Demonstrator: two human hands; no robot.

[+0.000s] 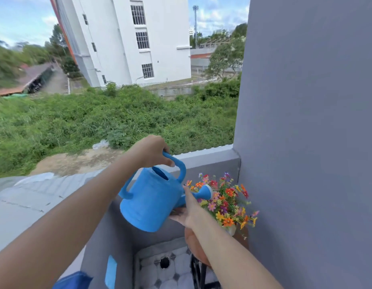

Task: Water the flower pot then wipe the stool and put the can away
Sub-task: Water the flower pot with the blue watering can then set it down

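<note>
A blue plastic watering can (151, 201) hangs tilted to the right, its sprinkler head (206, 192) right at the colourful flowers (226, 201). My left hand (151, 152) is shut on the can's top handle. My right hand (189, 211) is under the spout beside the can's body, fingers spread and propping it up. The flowers stand in a small white pot (231, 229) on a round brown stool (196, 250) with dark legs, in the corner by the wall. Whether water is falling cannot be made out.
A grey parapet (208, 158) edges the balcony, with a drop to greenery beyond. A grey wall (306, 142) closes the right side. Tiled floor with a drain hole (164, 262) lies below. Something blue (111, 271) sits on the low wall at lower left.
</note>
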